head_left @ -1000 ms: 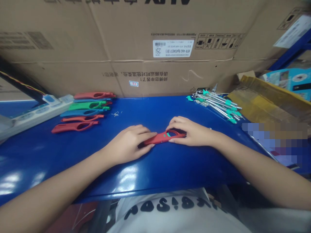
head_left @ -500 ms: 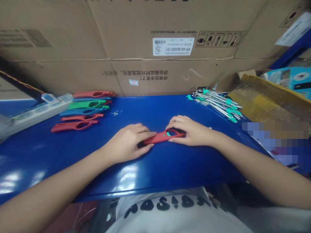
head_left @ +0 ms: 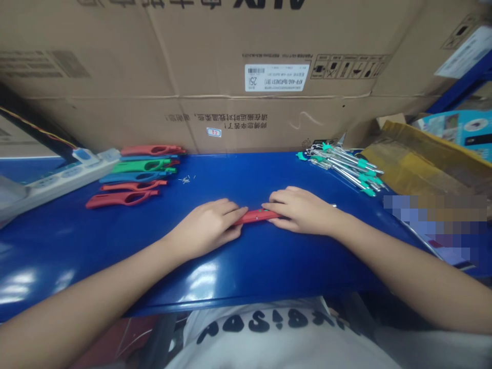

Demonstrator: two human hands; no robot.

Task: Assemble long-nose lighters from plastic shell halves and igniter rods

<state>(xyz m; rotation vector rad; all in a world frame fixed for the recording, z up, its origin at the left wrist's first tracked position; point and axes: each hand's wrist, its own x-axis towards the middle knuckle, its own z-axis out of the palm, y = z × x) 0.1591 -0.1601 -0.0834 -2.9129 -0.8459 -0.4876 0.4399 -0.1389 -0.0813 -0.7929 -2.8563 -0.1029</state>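
Note:
Between my two hands, over the middle of the blue table, is a red utility lighter [head_left: 257,216] with a bit of green on its upper side. My left hand [head_left: 209,223] is closed round its left end. Fingers of my right hand [head_left: 302,210] wrap its right end and cover the loop there. A small metal tip [head_left: 334,205] shows just beyond my right wrist; I cannot tell whether it belongs to this lighter. The lighter is turned so that its narrow edge faces up toward me.
Several red, blue and green lighter handles [head_left: 123,199] lie at left beside a white power strip [head_left: 69,177]. Tiny pins [head_left: 186,179] lie near them. Metal lighter tubes with green triggers [head_left: 346,166] are piled at back right, near a taped carton [head_left: 418,161]. A large cardboard box [head_left: 215,77] stands behind.
The red lighter has been rolled from its broad face onto its edge, so its loop is now mostly hidden. My right fingers have slid further left over it. The view has shifted slightly.

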